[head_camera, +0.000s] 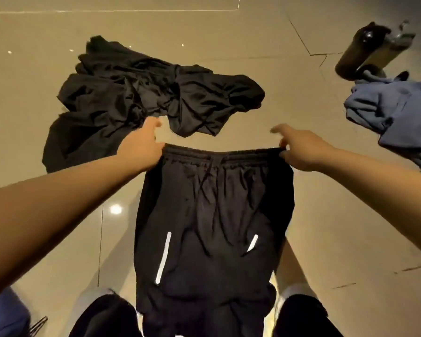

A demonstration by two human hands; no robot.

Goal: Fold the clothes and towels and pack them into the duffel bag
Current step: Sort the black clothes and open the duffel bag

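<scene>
A pair of black shorts point(212, 215) with a drawstring waistband and two white stripes hangs in the air in front of me, waistband up. My left hand point(141, 147) pinches the waistband's left end. My right hand point(299, 149) pinches its right end, and the band is stretched between them. Behind the shorts a crumpled heap of black clothes point(141, 98) lies on the tiled floor. A crumpled blue garment or towel point(394, 110) lies at the right edge. No duffel bag is plainly in view.
A dark bottle point(357, 54) and a clear bottle point(391, 47) stand at the far right behind the blue cloth. Something blue point(3, 314) shows at the bottom left corner. My legs and shoes point(299, 310) are below the shorts. The glossy beige tiles point(229, 40) reflect lights.
</scene>
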